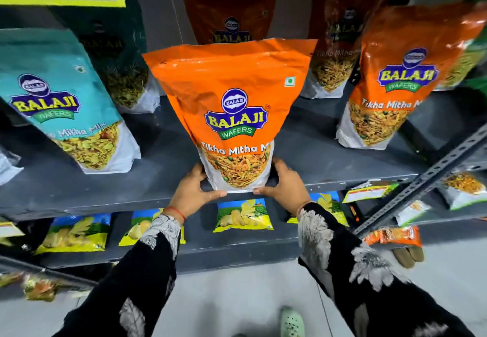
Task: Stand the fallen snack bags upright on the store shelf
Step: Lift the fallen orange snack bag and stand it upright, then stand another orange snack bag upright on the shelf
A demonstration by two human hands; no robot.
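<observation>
Orange bag (232,115) upright, name cut off by fingers (274,164)

Rear bags (229,15) dim, partly hidden

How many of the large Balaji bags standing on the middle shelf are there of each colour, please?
Orange: 4, the one held by both hands, one front right, two at the back.
Teal: 2, one front left, one darker behind it.
Total: 6.
</observation>
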